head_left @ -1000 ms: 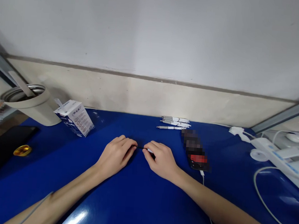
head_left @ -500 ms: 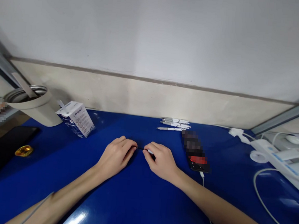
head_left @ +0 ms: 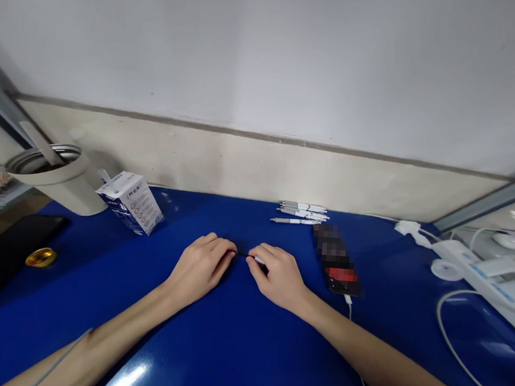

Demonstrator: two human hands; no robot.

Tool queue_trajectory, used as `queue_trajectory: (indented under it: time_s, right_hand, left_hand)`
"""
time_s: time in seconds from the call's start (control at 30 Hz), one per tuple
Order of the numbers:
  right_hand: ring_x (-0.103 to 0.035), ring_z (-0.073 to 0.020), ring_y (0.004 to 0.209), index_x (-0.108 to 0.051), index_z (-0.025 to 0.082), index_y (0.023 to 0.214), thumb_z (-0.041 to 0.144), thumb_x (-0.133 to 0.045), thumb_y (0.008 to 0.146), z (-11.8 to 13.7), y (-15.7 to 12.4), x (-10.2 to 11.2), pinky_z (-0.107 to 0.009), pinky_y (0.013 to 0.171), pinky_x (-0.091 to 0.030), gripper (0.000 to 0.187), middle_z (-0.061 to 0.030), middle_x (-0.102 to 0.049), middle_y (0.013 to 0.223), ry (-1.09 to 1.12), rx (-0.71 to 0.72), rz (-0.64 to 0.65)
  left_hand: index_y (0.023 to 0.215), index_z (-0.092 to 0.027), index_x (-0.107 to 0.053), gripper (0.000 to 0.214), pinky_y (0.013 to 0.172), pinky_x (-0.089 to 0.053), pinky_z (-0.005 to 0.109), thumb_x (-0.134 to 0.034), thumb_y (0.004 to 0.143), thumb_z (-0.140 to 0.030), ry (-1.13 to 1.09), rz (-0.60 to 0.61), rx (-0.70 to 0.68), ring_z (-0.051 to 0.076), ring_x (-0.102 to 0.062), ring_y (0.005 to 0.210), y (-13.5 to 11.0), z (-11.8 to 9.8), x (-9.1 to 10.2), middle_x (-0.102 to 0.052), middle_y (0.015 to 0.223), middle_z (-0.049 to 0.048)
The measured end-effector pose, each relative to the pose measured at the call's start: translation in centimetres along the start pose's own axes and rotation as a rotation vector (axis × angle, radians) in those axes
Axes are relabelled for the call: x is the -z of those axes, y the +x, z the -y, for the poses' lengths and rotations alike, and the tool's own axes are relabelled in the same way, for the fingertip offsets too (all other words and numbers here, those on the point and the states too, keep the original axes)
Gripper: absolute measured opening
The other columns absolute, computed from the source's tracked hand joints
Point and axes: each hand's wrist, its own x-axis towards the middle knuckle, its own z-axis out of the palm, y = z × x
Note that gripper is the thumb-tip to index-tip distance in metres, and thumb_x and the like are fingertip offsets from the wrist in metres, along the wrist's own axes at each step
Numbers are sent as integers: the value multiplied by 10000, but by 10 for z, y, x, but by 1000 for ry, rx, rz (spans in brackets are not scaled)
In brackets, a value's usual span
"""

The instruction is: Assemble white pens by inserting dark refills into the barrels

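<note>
A pen [head_left: 252, 257] is stretched between the two hands, low over the blue desk [head_left: 236, 346], a little to the left of the phone [head_left: 336, 260]. Only a short piece shows: a thin dark length running into the left hand [head_left: 200, 267] and a white bit tucked into the right hand [head_left: 277, 276]. The left hand's fingers are curled under, and its grip is pressed together on the dark end at the fingertips. The right hand's grip pinches the white end between thumb and forefinger, the other fingers folded in behind. Both hands rest on the desk with knuckles up, fingertips nearly meeting, and the forearms run back toward the near edge.

The phone lies face up, its screen blurred, with a white charging cable [head_left: 349, 304] plugged into its near end. Just beyond the phone, toward the wall, a small bunch of white pens [head_left: 300, 212] lies side by side. Far to the phone's left stands a small white and blue carton [head_left: 131, 202], and further left still a beige tumbler [head_left: 57, 180] with a straw in it. A gold cap [head_left: 41, 257] sits well out that way, beside a flat black thing [head_left: 3, 256] I cannot make out. To the phone's right are a white power strip [head_left: 479, 267], a round white disc [head_left: 446, 269] and a looping white cord [head_left: 451, 339].
</note>
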Motion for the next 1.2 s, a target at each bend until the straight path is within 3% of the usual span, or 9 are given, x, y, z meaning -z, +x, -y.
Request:
queue_trajectory:
  time_s: [1.2]
  right_hand:
    - [-529,-115,677,-591,195,868,238,-444,940,0,0,0,-256,673,-373,170,1,-612,771,2,1,12]
  left_hand:
    - [996,-186,-584,164,737,-451,329,-432,956,-230,-49,11,29,173,-542,809,1,0,1,-638,892,31]
